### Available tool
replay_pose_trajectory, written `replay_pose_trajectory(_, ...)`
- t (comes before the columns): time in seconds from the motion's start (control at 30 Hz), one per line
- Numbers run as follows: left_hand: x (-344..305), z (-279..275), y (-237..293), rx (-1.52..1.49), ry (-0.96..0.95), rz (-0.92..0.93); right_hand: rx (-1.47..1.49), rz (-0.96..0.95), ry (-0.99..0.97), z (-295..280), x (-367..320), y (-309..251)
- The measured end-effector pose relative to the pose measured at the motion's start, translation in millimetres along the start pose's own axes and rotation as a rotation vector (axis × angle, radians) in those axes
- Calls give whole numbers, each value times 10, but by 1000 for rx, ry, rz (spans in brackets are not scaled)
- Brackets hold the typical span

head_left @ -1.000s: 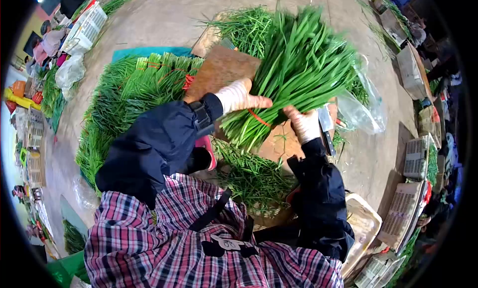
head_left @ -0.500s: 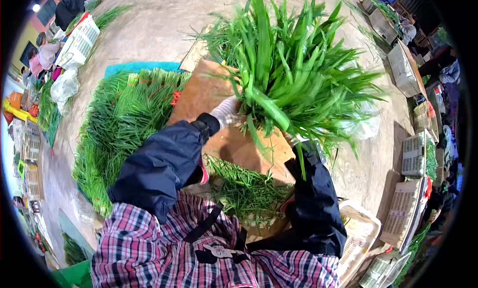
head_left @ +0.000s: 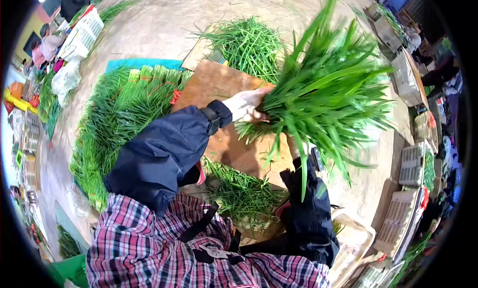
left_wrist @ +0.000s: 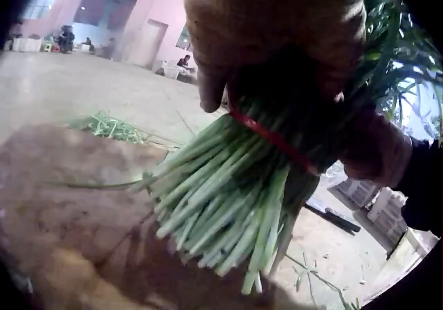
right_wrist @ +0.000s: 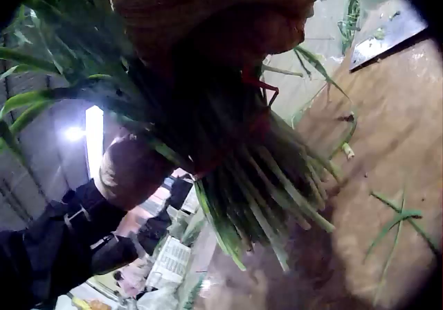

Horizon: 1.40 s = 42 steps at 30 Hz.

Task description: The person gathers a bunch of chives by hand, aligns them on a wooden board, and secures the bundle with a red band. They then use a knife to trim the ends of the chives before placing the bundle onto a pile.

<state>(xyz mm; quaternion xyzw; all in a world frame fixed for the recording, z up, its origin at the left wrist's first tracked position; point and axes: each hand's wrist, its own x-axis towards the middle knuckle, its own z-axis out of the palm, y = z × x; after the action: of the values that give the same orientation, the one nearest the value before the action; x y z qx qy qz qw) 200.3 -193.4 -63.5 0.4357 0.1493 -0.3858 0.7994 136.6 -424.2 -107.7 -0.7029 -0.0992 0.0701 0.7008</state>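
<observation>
A big bunch of green chives [head_left: 323, 89] is held over the wooden board [head_left: 199, 96], leaves fanning to the far right. My left hand [head_left: 249, 105], wrapped in pale cloth, grips it near the stem end. In the left wrist view a red band [left_wrist: 270, 140] circles the stems [left_wrist: 221, 206], whose pale ends point down. My right hand [right_wrist: 214, 19] curls round the bunch in the right wrist view; leaves mostly cover it in the head view. A knife [head_left: 316, 159] lies on the board's right side, beside the right cuff.
Rows of banded chives [head_left: 129, 109] lie on a teal sheet [head_left: 144, 64] at the left. A loose heap [head_left: 251, 44] lies beyond the board, with trimmings [head_left: 239, 188] in front of it. A pale plastic basket [head_left: 351, 238] stands at the right; crates [head_left: 401, 218] line that side.
The bunch first tipped with its leaf tops toward me, then swung right, its leaves now spread rightward. Both hands have stayed on it and came a little closer to me.
</observation>
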Motion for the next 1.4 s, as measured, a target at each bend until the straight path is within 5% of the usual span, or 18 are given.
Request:
replay_pose_trajectory(0.07,-220,229,126,598,54,269,93,54,23,24,-119,75)
replay_pose_trajectory(0.1,-375,239,158,1255,-71,630,158,90,38,54,-186,116)
replay_pose_trajectory(0.13,-364,285,228,1381,-73,510,215,182,110,124,-260,145)
replay_pose_trajectory(0.17,-384,330,304,1529,-7,192,270,272,175,226,-332,167)
replay_pose_trajectory(0.2,-308,195,214,1515,-18,281,270,447,357,413,-382,140)
replay_pose_trajectory(0.23,-325,107,131,1504,-26,368,422,394,362,580,-471,144)
replay_pose_trajectory(0.3,-420,-2,20,1533,25,152,473,533,401,848,-626,372)
replay_pose_trajectory(0.37,-240,-416,-230,1557,88,182,508,758,327,1022,-757,590)
replay_pose_trajectory(0.6,-1242,-434,-558,1555,422,536,528,602,416,1270,-1130,604)
replay_pose_trajectory(0.73,-1480,-366,-1041,1721,566,634,410,757,256,1350,-1159,624)
replay_pose_trajectory(0.87,-1537,-234,-1475,1928,533,720,63,696,37,1369,-1074,565)
replay_pose_trajectory(0.97,-1363,-238,-1604,1996,542,715,-231,333,74,1257,-1113,776)
replay_pose_trajectory(1.03,-1250,-214,-1582,1978,523,690,-639,170,61,1209,-1111,440)
replay_pose_trajectory(1.17,-1111,-230,-1440,2074,469,658,-462,-66,116,1241,-1044,296)
replay_pose_trajectory(1.33,-838,-538,-1186,2204,451,545,359,-40,122,1481,-592,119)
replay_pose_trajectory(1.4,-701,-765,-1044,2235,468,533,248,-152,97,1520,-323,149)
